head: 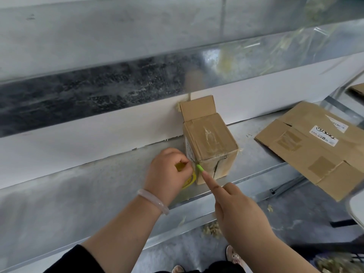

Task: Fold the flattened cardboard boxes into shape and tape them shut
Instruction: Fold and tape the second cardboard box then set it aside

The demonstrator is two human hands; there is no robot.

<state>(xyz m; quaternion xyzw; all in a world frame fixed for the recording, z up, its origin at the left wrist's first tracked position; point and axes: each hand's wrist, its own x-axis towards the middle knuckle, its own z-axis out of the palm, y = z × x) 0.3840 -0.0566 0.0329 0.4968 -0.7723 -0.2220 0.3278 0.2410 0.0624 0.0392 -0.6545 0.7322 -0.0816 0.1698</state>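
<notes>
Folded box [210,142] upright on table [78,194], backed against wall, one flap up. Left grip [167,174] curled round yellow tape roll [190,181] at box's lower left corner. Right grip [238,211] holding nothing, index finger [206,177] straight, pressing box's near edge. Flattened box [307,146] lying well right.
</notes>
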